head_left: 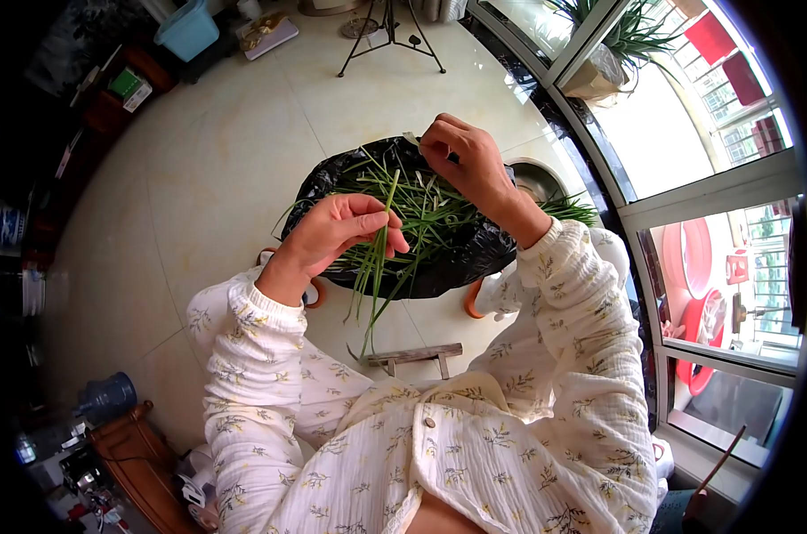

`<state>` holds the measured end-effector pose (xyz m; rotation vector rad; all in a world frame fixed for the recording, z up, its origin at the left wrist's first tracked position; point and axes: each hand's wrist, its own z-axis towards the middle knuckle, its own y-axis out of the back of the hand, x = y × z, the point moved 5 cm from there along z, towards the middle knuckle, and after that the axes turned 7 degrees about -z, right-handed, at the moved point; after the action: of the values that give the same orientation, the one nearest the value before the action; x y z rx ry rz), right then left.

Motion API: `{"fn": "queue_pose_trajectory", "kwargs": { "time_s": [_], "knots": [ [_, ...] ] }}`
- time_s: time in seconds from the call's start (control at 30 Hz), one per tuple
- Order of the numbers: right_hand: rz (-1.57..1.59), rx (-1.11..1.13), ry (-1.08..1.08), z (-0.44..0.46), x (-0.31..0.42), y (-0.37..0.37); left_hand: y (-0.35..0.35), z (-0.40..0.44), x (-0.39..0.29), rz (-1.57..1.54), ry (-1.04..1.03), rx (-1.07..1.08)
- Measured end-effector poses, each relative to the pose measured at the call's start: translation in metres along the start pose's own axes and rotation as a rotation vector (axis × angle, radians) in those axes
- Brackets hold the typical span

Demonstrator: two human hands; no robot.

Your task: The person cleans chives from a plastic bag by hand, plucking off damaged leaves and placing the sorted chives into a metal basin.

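My left hand (346, 230) is closed around a small bunch of long green stalks (379, 254), whose pale ends point up and whose leaves hang down. Higher and to the right, my right hand (461, 156) has its fingers pinched together, with a small pale scrap (411, 139) at its fingertips. Beneath both hands lies a black plastic bag (439, 278), spread wide and filled with a heap of loose green stalks (430, 209).
A metal bowl (535, 181) sits right of the bag, with more greens (571, 209) beside it. A low wooden stool (414, 354) stands between my legs. A black tripod stand (391, 40) is ahead. Glass doors (715, 191) line the right side.
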<state>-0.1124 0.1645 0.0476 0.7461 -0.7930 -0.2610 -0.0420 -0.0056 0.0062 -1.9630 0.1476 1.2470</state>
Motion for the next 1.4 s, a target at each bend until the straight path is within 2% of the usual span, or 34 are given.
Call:
{"fn": "queue_pose_trajectory", "kwargs": {
  "time_s": [0.07, 0.17, 0.27, 0.3, 0.4, 0.43, 0.57, 0.67, 0.83, 1.0, 1.4],
  "knots": [
    [-0.054, 0.090, -0.012, -0.003, -0.010, -0.010, 0.001, 0.000, 0.001, -0.010, -0.014, 0.002],
    [-0.288, 0.338, 0.051, -0.028, -0.034, -0.051, 0.004, 0.001, -0.001, -0.019, -0.038, -0.036],
    [-0.176, 0.345, -0.014, -0.021, -0.010, -0.042, 0.005, 0.004, -0.001, -0.041, -0.058, -0.046],
    [-0.027, 0.271, 0.040, -0.015, -0.002, -0.035, 0.006, 0.005, -0.002, -0.051, -0.068, -0.043],
    [0.575, 0.196, -0.205, -0.009, 0.019, -0.033, 0.003, 0.010, -0.002, -0.095, -0.092, -0.083],
    [0.536, 0.168, -0.150, -0.007, 0.027, -0.031, 0.002, 0.013, -0.002, -0.115, -0.098, -0.100],
    [0.778, 0.000, -0.308, -0.006, 0.012, -0.034, -0.003, 0.023, 0.004, -0.161, -0.092, -0.102],
    [0.841, 0.019, -0.455, -0.006, -0.011, -0.024, -0.012, 0.024, 0.000, -0.144, -0.034, -0.009],
    [1.094, -0.069, -0.482, -0.004, -0.041, 0.004, -0.021, 0.023, 0.012, -0.082, 0.120, 0.046],
    [1.072, -0.185, -0.494, -0.008, -0.072, 0.030, -0.023, 0.022, 0.024, -0.079, 0.206, 0.107],
    [1.094, -0.340, -0.456, -0.021, -0.113, 0.069, -0.020, 0.015, 0.034, -0.009, 0.304, 0.090]
  ]
}}
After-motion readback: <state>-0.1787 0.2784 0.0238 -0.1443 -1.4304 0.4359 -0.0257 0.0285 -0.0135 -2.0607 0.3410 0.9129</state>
